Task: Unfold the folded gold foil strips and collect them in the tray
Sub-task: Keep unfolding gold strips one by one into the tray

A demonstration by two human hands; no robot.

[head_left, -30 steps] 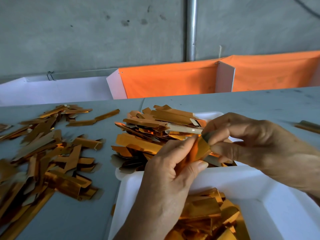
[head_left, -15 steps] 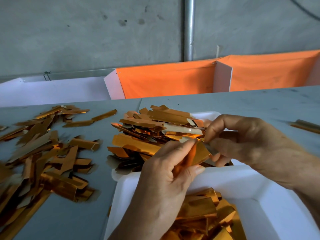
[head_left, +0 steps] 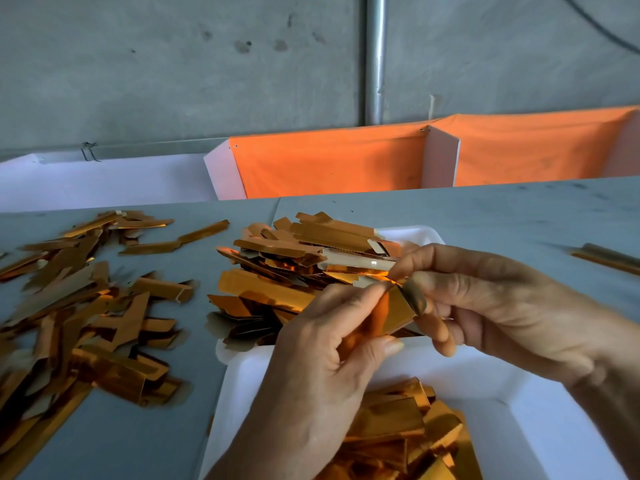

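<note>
My left hand (head_left: 322, 368) and my right hand (head_left: 485, 306) both pinch one gold foil strip (head_left: 394, 310) above the near white tray (head_left: 519, 427). The left thumb and fingers hold its lower part; the right thumb and forefinger pinch its upper end, which curls over. Several opened gold strips (head_left: 391, 434) lie in that near tray, partly hidden by my left wrist. Behind my hands a heap of folded gold strips (head_left: 294, 265) fills a second white tray (head_left: 412, 233).
A loose spread of gold strips (head_left: 79, 306) covers the grey table (head_left: 485, 216) on the left. A single strip (head_left: 606, 258) lies at the far right. White and orange panels (head_left: 329, 164) stand along the table's back edge, before a concrete wall with a metal pipe (head_left: 375, 60).
The right hand's pinch has shifted along the strip's upper end, which now curls over. Both hands stay over the near tray.
</note>
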